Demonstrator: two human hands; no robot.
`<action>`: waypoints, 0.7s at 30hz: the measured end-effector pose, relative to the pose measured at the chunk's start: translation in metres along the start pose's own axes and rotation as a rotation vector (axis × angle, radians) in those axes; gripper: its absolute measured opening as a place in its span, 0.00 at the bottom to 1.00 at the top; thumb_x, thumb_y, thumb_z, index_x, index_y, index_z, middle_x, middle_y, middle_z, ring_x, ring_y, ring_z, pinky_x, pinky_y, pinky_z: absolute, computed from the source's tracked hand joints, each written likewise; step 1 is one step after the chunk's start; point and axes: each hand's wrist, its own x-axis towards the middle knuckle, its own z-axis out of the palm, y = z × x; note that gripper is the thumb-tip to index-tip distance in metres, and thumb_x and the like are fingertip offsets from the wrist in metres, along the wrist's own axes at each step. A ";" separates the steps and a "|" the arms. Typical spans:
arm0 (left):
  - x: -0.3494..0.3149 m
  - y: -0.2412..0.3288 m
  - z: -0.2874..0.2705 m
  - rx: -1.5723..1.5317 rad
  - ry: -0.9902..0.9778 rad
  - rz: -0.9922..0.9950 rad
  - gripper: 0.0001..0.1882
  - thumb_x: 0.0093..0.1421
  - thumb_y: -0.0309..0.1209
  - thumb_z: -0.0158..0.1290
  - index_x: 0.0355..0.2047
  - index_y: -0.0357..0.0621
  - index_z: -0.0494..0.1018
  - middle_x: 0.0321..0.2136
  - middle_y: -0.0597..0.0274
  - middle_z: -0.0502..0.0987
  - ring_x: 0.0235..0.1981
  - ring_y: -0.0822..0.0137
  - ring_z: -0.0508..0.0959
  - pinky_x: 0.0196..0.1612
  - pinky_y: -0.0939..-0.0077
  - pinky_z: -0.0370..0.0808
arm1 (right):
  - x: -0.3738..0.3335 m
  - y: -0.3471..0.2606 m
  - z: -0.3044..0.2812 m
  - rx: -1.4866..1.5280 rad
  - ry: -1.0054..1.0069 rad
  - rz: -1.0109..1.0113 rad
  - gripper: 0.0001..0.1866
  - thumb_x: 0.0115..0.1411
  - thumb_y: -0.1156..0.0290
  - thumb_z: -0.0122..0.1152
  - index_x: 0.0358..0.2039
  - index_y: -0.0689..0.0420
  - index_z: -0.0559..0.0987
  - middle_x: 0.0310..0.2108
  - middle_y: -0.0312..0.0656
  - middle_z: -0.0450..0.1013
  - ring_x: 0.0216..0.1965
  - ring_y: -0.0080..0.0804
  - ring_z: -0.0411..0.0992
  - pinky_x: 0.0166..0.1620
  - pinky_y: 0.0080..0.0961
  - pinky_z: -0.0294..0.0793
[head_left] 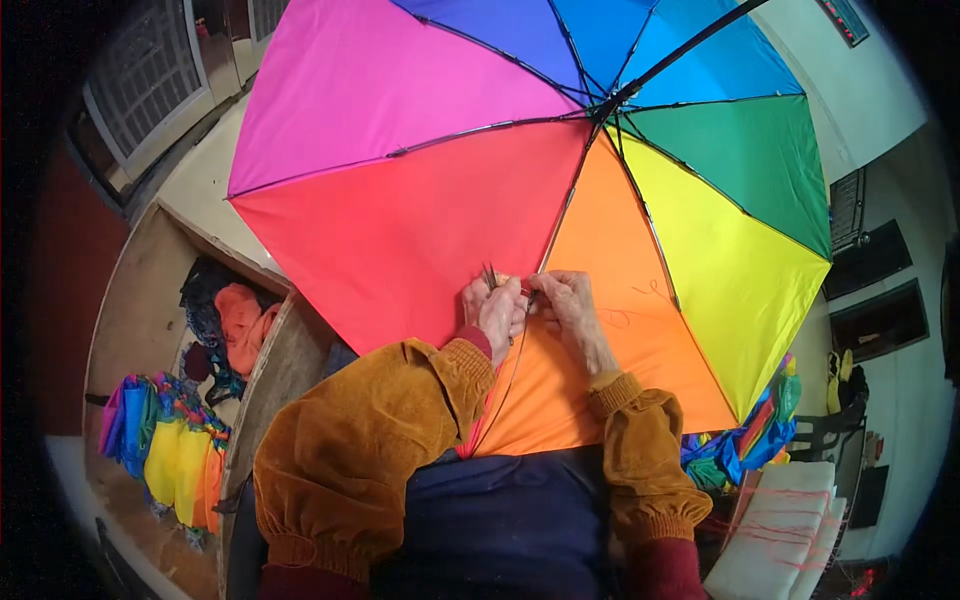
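A rainbow umbrella (420,230) lies open across my lap, its inner side with dark metal ribs and shaft (690,48) facing me. My left hand (497,315) is closed at the rib between the red and orange panels. Two thin dark points of what look like thread snips (490,276) stick up from it. Close beside it, my right hand (566,302) pinches at the same rib (563,220); what lies between its fingertips is too small to make out. Loose thread (652,290) curls on the orange panel (590,380) near my right wrist.
To the left, a wooden bin (262,390) holds folded rainbow cloth (180,455) and dark and orange fabric (243,325). More rainbow fabric (755,430) lies at right, by a pale padded block (775,530) strung with red threads. A window (145,75) is far left.
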 end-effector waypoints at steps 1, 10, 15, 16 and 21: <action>0.001 -0.001 0.000 0.025 0.003 0.003 0.15 0.62 0.39 0.41 0.21 0.45 0.62 0.16 0.71 0.59 0.12 0.80 0.56 0.12 0.84 0.51 | 0.001 0.002 -0.001 0.000 0.003 0.003 0.11 0.53 0.67 0.55 0.19 0.60 0.73 0.13 0.30 0.63 0.10 0.13 0.54 0.12 0.12 0.48; 0.000 0.001 0.000 -0.007 -0.009 -0.037 0.13 0.61 0.37 0.43 0.21 0.47 0.61 0.16 0.70 0.60 0.11 0.80 0.56 0.11 0.85 0.51 | 0.005 0.007 0.000 -0.049 0.060 -0.053 0.10 0.52 0.68 0.55 0.19 0.59 0.73 0.13 0.31 0.64 0.11 0.13 0.55 0.12 0.12 0.48; -0.010 0.010 0.005 -0.023 0.008 0.046 0.10 0.60 0.33 0.45 0.23 0.46 0.62 0.17 0.64 0.65 0.10 0.80 0.57 0.10 0.85 0.52 | 0.005 0.001 -0.001 -0.018 0.031 0.007 0.09 0.52 0.69 0.54 0.19 0.59 0.72 0.13 0.32 0.64 0.11 0.13 0.55 0.13 0.11 0.49; -0.011 0.012 0.006 -0.030 0.002 0.032 0.09 0.60 0.32 0.46 0.23 0.46 0.62 0.18 0.63 0.66 0.10 0.80 0.58 0.10 0.85 0.52 | 0.005 0.001 -0.002 -0.001 0.021 0.015 0.09 0.52 0.69 0.54 0.19 0.59 0.72 0.13 0.32 0.64 0.11 0.14 0.56 0.13 0.11 0.49; -0.012 0.012 0.006 -0.013 0.013 0.069 0.08 0.59 0.31 0.46 0.25 0.43 0.62 0.19 0.59 0.69 0.11 0.79 0.59 0.10 0.85 0.54 | 0.006 0.005 -0.007 0.070 -0.013 -0.013 0.09 0.52 0.70 0.54 0.18 0.59 0.73 0.13 0.32 0.64 0.11 0.14 0.55 0.13 0.11 0.50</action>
